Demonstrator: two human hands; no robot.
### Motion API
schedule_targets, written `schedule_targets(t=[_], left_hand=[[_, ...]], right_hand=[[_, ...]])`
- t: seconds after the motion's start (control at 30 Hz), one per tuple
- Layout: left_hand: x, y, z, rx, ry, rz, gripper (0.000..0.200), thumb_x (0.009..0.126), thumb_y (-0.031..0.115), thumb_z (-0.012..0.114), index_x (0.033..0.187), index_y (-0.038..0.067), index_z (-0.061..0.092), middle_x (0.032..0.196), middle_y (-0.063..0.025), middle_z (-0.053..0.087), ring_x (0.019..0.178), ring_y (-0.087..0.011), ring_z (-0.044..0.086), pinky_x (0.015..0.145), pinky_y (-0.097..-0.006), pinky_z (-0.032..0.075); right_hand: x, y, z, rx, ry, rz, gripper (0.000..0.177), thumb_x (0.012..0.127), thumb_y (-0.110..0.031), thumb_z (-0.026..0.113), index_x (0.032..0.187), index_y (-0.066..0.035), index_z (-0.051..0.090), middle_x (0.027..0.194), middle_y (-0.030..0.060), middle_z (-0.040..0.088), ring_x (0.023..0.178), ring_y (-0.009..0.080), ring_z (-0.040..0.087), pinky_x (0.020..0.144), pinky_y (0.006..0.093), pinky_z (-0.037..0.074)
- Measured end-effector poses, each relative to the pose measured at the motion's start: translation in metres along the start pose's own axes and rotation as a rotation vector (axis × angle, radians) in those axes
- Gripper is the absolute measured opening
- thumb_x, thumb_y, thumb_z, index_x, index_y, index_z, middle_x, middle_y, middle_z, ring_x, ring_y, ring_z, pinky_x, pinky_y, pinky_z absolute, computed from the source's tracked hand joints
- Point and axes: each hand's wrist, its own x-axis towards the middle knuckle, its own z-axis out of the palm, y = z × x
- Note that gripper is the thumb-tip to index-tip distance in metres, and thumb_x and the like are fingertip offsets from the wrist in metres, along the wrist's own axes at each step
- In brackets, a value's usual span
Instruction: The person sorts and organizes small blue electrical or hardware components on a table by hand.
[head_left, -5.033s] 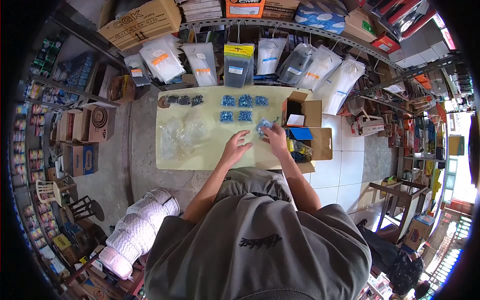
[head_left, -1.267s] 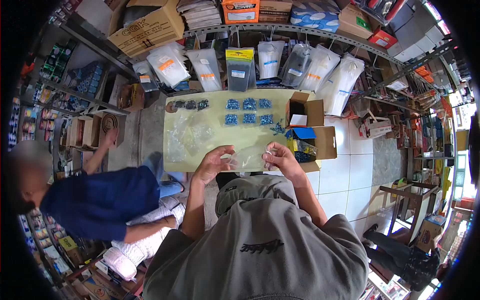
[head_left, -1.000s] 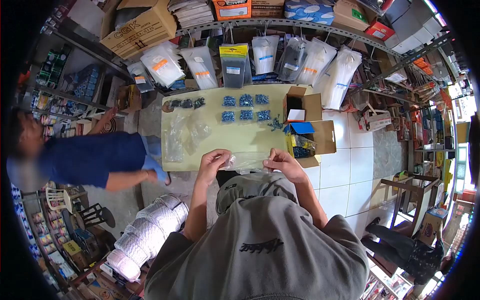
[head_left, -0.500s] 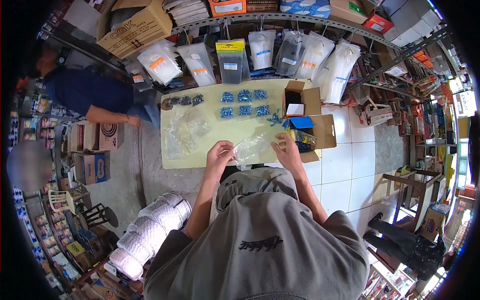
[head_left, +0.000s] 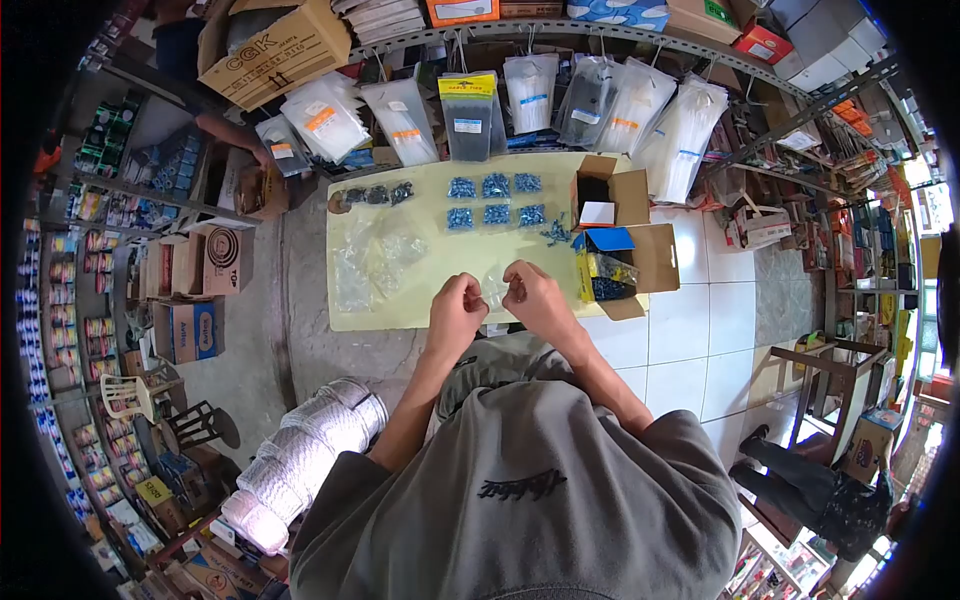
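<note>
Over the front edge of the pale yellow table [head_left: 450, 248], my left hand [head_left: 458, 312] and my right hand [head_left: 535, 300] face each other. Both have their fingers curled in a pinch on a clear plastic bag [head_left: 492, 289], which shows only faintly between them. Beyond the hands lie two rows of small clear packets of blue pieces [head_left: 495, 215]. Loose blue pieces [head_left: 556, 234] are scattered to their right. Flat clear bags [head_left: 385, 262] are spread at the left, below several packets of dark pieces [head_left: 374, 194].
An open carton of blue pieces [head_left: 655, 255] and another open carton [head_left: 628, 195] line the table's right end. Bags of cable ties [head_left: 468, 115] hang from the shelf behind. A rope roll [head_left: 305, 455] stands at lower left. One person [head_left: 815, 490] is at right, another's arm [head_left: 235, 132] at upper left.
My hands have come closer together, the right one moving left, and the bag between them is less visible. The person at left has moved toward the shelf at the back.
</note>
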Motion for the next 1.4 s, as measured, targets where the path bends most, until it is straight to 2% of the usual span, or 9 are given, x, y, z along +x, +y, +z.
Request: schedule_targets(t=[0.27, 0.5, 0.6, 0.73, 0.87, 0.97, 1.03, 1.1, 1.4], left_hand=[[0.002, 0.016, 0.021, 0.085, 0.014, -0.099, 0.027, 0.07, -0.008, 0.06, 0.091, 0.002, 0.046, 0.084, -0.0152, 0.053, 0.078, -0.0353, 0.056, 0.066, -0.0452, 0.045], [-0.006, -0.001, 0.022, 0.238, -0.017, -0.076, 0.03, 0.07, -0.007, 0.061, 0.094, 0.002, 0.046, 0.092, -0.0155, 0.052, 0.083, -0.0358, 0.055, 0.072, -0.0437, 0.046], [-0.003, 0.002, 0.018, 0.042, -0.138, 0.156, 0.054, 0.07, 0.0, 0.069, 0.119, 0.005, 0.047, 0.115, -0.0151, 0.05, 0.109, -0.033, 0.05, 0.092, -0.0402, 0.042], [-0.01, 0.016, 0.005, 0.01, -0.16, 0.322, 0.092, 0.063, 0.023, 0.086, 0.138, 0.011, 0.036, 0.131, -0.0172, 0.045, 0.128, -0.0357, 0.039, 0.106, -0.0465, 0.032], [-0.008, -0.007, 0.015, 0.053, -0.102, 0.3, 0.083, 0.068, 0.019, 0.082, 0.137, 0.009, 0.036, 0.122, -0.0171, 0.051, 0.121, -0.0338, 0.046, 0.101, -0.0435, 0.036], [-0.01, -0.017, 0.012, -0.149, -0.114, 0.065, 0.073, 0.073, 0.012, 0.075, 0.135, 0.008, 0.037, 0.109, -0.0148, 0.057, 0.108, -0.0304, 0.055, 0.095, -0.0395, 0.041], [-0.013, -0.014, 0.008, -0.123, -0.005, 0.099, 0.066, 0.075, 0.006, 0.07, 0.133, 0.007, 0.039, 0.097, -0.0118, 0.06, 0.096, -0.0268, 0.059, 0.089, -0.0363, 0.044], [-0.019, -0.023, 0.008, -0.141, 0.002, 0.101, 0.065, 0.074, 0.007, 0.071, 0.132, 0.007, 0.04, 0.096, -0.0111, 0.06, 0.095, -0.0253, 0.059, 0.089, -0.0358, 0.044], [-0.037, -0.026, -0.003, -0.113, 0.009, 0.062, 0.061, 0.075, 0.006, 0.069, 0.131, 0.007, 0.043, 0.096, -0.0107, 0.06, 0.096, -0.0251, 0.059, 0.089, -0.0357, 0.044]], right_hand=[[-0.003, -0.005, 0.003, 0.001, -0.03, -0.078, 0.026, 0.07, 0.006, 0.06, 0.094, -0.002, 0.051, 0.085, 0.0183, 0.057, 0.072, 0.0376, 0.061, 0.064, 0.0439, 0.049], [-0.015, 0.016, 0.007, -0.116, -0.041, -0.049, 0.026, 0.069, 0.006, 0.06, 0.091, -0.001, 0.051, 0.084, 0.017, 0.056, 0.07, 0.034, 0.061, 0.062, 0.0414, 0.049], [-0.012, 0.012, -0.001, -0.215, 0.044, -0.074, 0.026, 0.068, 0.006, 0.06, 0.093, 0.0, 0.051, 0.083, 0.0167, 0.055, 0.068, 0.0297, 0.061, 0.061, 0.0371, 0.049], [-0.003, 0.019, -0.015, 0.269, -0.154, 0.118, 0.02, 0.077, 0.003, 0.061, 0.094, -0.001, 0.052, 0.087, 0.0069, 0.056, 0.073, 0.0163, 0.061, 0.061, 0.0298, 0.051], [-0.001, 0.017, -0.019, 0.718, -0.418, 0.291, 0.014, 0.086, -0.004, 0.06, 0.097, -0.001, 0.053, 0.095, 0.0043, 0.058, 0.083, 0.0144, 0.061, 0.067, 0.0279, 0.053], [0.006, 0.029, -0.022, 0.839, -0.259, 0.401, 0.018, 0.088, -0.008, 0.061, 0.103, -0.001, 0.054, 0.097, 0.0057, 0.057, 0.086, 0.0138, 0.06, 0.074, 0.0296, 0.052], [0.022, 0.078, -0.009, 0.512, -0.128, 0.37, 0.028, 0.084, -0.01, 0.065, 0.108, 0.001, 0.055, 0.107, 0.0141, 0.057, 0.097, 0.024, 0.06, 0.081, 0.0378, 0.052], [0.036, 0.125, -0.003, -0.367, 0.188, 0.079, 0.04, 0.083, -0.014, 0.065, 0.117, 0.003, 0.051, 0.121, 0.0221, 0.052, 0.114, 0.0351, 0.051, 0.097, 0.0416, 0.043], [0.118, 0.226, 0.011, -0.712, 0.246, 0.036, 0.054, 0.076, -0.014, 0.065, 0.119, 0.013, 0.046, 0.13, 0.0318, 0.042, 0.124, 0.0467, 0.039, 0.109, 0.0464, 0.031]])
